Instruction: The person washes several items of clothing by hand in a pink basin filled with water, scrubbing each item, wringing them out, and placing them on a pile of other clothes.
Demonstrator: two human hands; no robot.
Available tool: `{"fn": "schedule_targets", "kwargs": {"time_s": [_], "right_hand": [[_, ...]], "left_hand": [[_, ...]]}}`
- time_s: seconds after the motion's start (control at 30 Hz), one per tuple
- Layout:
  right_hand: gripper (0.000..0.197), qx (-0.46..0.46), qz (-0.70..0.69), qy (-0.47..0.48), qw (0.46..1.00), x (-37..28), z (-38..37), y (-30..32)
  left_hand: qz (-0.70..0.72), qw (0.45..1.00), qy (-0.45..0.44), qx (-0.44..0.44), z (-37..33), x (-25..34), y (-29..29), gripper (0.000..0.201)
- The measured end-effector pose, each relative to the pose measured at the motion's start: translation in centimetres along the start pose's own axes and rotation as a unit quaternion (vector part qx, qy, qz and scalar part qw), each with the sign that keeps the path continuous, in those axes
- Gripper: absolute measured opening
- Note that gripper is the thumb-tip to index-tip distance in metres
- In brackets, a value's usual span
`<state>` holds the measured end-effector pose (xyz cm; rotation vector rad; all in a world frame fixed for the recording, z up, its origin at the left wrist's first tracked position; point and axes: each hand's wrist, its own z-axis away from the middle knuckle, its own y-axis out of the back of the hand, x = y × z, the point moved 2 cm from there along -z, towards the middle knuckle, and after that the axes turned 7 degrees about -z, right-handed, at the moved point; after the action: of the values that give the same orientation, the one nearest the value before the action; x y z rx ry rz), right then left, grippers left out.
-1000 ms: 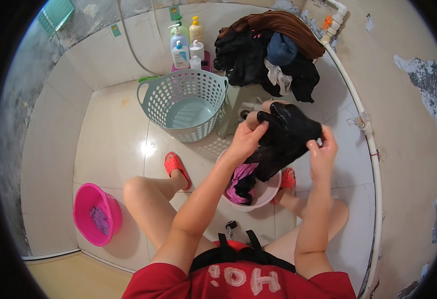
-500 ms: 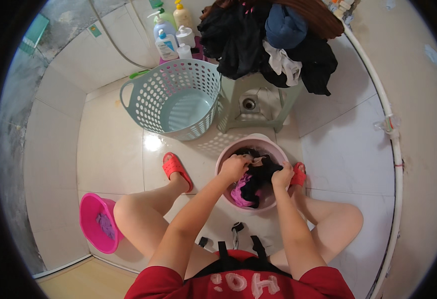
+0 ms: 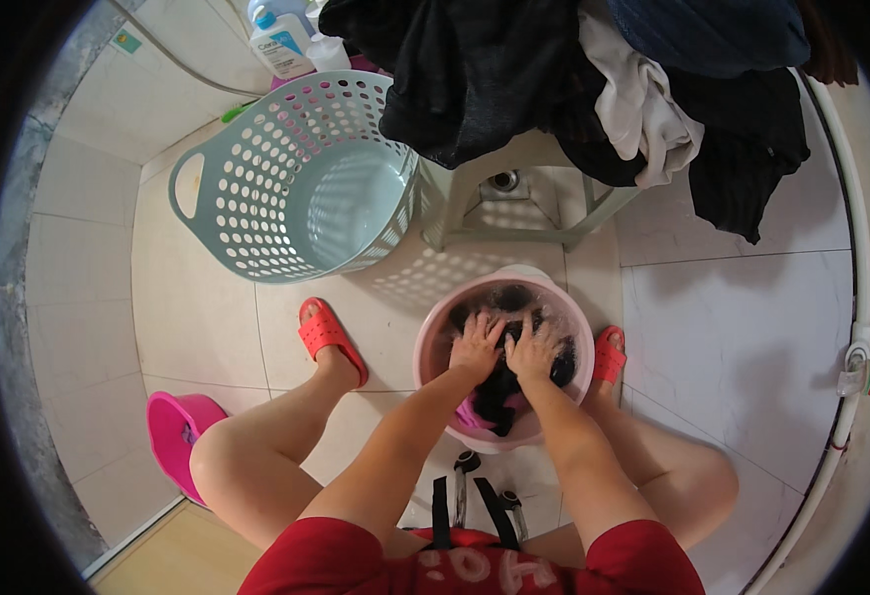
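Between my feet stands a pale pink basin [image 3: 576, 315] holding water and wet laundry. Black cloth [image 3: 497, 393] fills much of it, and a bright pink cloth [image 3: 470, 413] shows at its near left side. My left hand [image 3: 477, 343] lies on the black cloth with its fingers spread. Close beside it, my right hand [image 3: 534, 351] presses on the same cloth, fingers also apart. Both hands are inside the basin, and neither grips anything that I can see. Some of the laundry is hidden under the hands and water.
A grey-green perforated laundry basket [image 3: 301, 203] stands beyond the basin to the left. Dark clothes [image 3: 495, 74] and a white garment [image 3: 643, 109] hang over a stool [image 3: 544, 154]. A magenta basin [image 3: 172, 431] sits by my left knee; bottles [image 3: 281, 45] stand behind the basket.
My hands have let go of the black cloth they were lifting apart and now lie flat on it, closer together. The cloth has sunk lower in the basin. The view has tilted down.
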<state>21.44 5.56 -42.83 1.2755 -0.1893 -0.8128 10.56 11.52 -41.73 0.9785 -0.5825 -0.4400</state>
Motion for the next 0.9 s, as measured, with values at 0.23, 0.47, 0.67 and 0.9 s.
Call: {"fn": "schedule_targets", "kwargs": {"time_s": [0.23,0.47,0.67,0.9], "right_hand": [[0.041,-0.044,-0.048,-0.01,0.998,0.6,-2.0,3.6],[0.02,0.097,-0.165,-0.076,0.979,-2.8,6.6,9.7],[0.021,0.135,-0.557,0.032,0.819,-3.1,10.7,23.5],[0.06,0.197,-0.594,0.254,0.737,-11.8,21.3,41.5]], "left_hand": [[0.047,0.989,0.021,0.136,-0.2,1.0,2.0,0.035],[0.387,0.884,0.194,0.176,5.7,1.9,4.7,0.02],[0.607,0.757,-0.037,0.238,11.2,8.1,21.2,0.022],[0.649,0.664,-0.272,0.253,21.1,12.0,37.9,0.021]]}}
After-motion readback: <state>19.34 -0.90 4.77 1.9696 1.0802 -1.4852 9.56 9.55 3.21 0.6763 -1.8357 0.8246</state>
